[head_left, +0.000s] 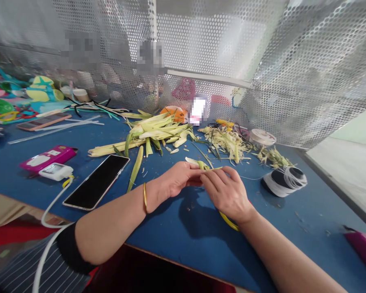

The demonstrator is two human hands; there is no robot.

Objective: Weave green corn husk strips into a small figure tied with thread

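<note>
Above the blue table, my left hand [182,179] and my right hand [227,193] meet, fingers pinched together on a small folded piece of pale green corn husk [203,165]. My fingers hide most of that piece. A thin white thread [251,178] runs from near my right fingers to a spool of white thread [282,182] on the right. Under my right hand shows a yellow curved object [229,221], mostly covered. Beyond my hands lies a heap of corn husks [154,130], with shredded husk strips [227,142] to its right.
A black-screened phone [97,181] lies left of my forearm, beside a magenta device [50,158] and a white cabled unit [56,171]. A perforated metal screen [207,44] closes the back. A roll of tape [262,137] stands back right; another magenta object [362,246] is at the right edge.
</note>
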